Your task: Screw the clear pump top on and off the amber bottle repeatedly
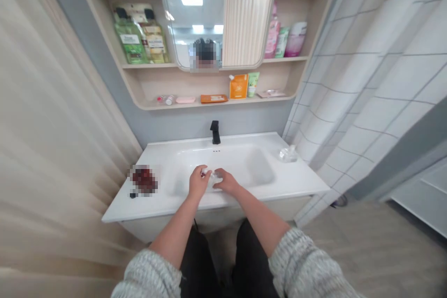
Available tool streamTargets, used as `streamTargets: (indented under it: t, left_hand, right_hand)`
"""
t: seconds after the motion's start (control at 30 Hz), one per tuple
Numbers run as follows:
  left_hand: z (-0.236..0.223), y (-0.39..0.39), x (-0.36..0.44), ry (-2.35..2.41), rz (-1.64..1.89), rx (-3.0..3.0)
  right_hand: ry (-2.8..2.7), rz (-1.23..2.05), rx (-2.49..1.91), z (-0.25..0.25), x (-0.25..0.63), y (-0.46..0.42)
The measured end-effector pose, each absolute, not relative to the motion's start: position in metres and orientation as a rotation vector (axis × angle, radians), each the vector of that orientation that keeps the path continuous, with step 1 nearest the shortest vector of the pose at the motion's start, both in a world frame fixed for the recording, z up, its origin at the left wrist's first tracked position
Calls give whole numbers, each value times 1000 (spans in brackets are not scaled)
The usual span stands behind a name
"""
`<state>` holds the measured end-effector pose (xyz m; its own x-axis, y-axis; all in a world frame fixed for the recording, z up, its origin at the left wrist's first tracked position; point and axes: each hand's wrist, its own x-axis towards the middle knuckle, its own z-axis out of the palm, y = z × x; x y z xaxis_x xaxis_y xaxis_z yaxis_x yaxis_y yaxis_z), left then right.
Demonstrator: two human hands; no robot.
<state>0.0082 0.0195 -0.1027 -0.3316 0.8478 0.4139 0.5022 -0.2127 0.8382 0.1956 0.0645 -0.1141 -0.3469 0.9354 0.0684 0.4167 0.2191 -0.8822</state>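
Over the front of the white sink (pixel 258 167), both my hands meet around a small clear container (pixel 215 179), which looks like a little bottle. My right hand (pixel 226 181) is curled round its right side. My left hand (pixel 198 181) pinches at its left end, where a bit of white and dark red shows between thumb and fingers; I cannot tell whether that is a cap or a separate piece. Much of the container is hidden by my fingers.
A dark red blurred-out object (pixel 144 180) and a small black piece (pixel 133 194) are on the left counter. A clear pump bottle (pixel 288 153) stands at the right. Behind the basin rises a black faucet (pixel 215 132). Above it, the shelf (pixel 195 106) holds toiletries.
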Motion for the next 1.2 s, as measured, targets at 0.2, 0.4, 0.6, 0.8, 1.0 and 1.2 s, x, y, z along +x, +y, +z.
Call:
streamTargets:
  t: [0.2, 0.4, 0.6, 0.8, 1.0, 1.2]
  left_hand:
    - [-95, 16, 13, 1708, 1569, 1522]
    - [-91, 15, 6, 1752, 1569, 1428]
    - [-72, 21, -2, 1681, 1457, 1528]
    - [-43, 6, -4, 1751, 1510, 1554]
    - [-19, -55, -47, 1715, 1797, 1271]
    - [11, -131, -141, 1711, 2230, 932]
  right_hand:
    - [-1883, 945, -1246, -120, 209, 65]
    - [-1926, 872, -1154, -124, 203, 65]
    - [-1918, 877, -1117, -122, 204, 63]
    - [-1870, 895, -1181, -123, 204, 65]
    - [-1874, 926, -1193, -132, 204, 70]
    - [-1843, 976, -1178, -139, 207, 74]
